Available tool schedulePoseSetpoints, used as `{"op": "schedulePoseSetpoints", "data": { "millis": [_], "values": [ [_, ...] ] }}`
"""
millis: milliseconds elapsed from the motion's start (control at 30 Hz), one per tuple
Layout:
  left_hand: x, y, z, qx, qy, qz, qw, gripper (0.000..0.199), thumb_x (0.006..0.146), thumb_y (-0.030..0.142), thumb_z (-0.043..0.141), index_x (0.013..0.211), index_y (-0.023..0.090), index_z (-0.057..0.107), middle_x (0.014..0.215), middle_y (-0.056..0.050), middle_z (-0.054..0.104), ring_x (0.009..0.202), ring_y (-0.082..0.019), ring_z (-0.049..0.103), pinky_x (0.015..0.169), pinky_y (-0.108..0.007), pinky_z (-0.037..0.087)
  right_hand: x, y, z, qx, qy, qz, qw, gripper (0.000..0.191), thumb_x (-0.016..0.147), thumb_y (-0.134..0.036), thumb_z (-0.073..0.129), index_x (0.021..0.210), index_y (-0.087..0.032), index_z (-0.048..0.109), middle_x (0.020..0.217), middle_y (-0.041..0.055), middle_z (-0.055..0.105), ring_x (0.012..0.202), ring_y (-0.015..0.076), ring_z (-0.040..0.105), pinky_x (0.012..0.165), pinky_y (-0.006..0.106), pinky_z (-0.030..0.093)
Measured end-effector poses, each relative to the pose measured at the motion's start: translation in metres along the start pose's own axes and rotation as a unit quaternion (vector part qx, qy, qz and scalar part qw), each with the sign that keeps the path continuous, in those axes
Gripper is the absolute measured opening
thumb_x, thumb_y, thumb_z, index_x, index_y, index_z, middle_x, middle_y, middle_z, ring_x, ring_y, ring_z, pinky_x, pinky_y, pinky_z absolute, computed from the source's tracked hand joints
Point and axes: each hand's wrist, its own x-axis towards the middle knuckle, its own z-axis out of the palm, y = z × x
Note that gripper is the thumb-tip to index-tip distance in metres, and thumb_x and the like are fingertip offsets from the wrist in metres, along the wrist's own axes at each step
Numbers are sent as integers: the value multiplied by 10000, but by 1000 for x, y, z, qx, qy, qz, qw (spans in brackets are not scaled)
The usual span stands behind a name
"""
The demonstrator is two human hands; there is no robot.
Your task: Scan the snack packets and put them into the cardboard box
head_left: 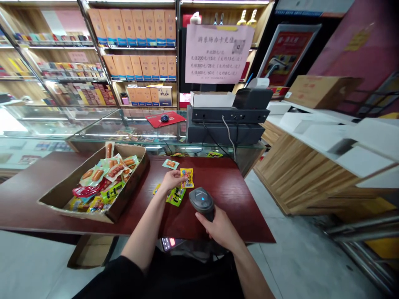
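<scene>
Pinched in the fingers of my left hand (173, 180) is a small yellow snack packet (187, 174), held just over the dark red table (218, 174). My right hand (220, 227) grips a black barcode scanner (201, 198) by its handle; a blue light shows on its top. The scanner's head points toward the packet, a little apart from it. Below my left hand lies a green snack packet (176, 197), with a bit of another yellow packet (156, 189) partly hidden by the wrist. Farther back rests a clear-wrapped sausage packet (171, 164).
At the left stands an open cardboard box (124, 203) of wrapped sausages and snack packets. Behind are a glass display case (131, 133), a cash drawer (224, 133) with cables, and a receipt printer (253, 98). A wooden cabinet (308, 178) stands at the right across a floor gap.
</scene>
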Motion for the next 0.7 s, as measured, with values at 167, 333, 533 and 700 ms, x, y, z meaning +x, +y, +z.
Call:
{"op": "schedulePoseSetpoints", "data": {
  "millis": [167,333,533,700],
  "values": [
    [3,-5,-4,-4,-1,4,1000,461,482,331,971,797,138,695,744,-36,744,610,-140,671,577,-226,503,1,-4,1,-7,-1,0,1000,350,861,-418,652,1084,-152,703,628,41,709,593,227,711,590,305,548],
    [-1,-3,-1,21,-8,10,1000,367,553,324,940,769,146,703,708,-32,742,599,-154,670,564,-233,497,0,-5,0,-11,0,11,1000,340,863,-429,654,1074,-167,706,615,39,701,588,234,712,587,311,550],
    [-2,-1,1,34,-15,10,999,350,576,341,921,778,143,714,674,-16,723,563,-134,638,520,-211,441,0,-7,-1,-12,2,21,1000,317,865,-429,656,1050,-175,701,578,23,680,596,242,720,600,315,559],
    [-3,3,-4,15,-6,7,1000,421,511,342,955,786,138,710,719,-20,735,594,-121,652,543,-199,466,2,-8,0,-13,-5,25,1000,340,857,-434,663,1067,-170,702,588,24,689,571,230,709,573,300,545]
  ]
}}
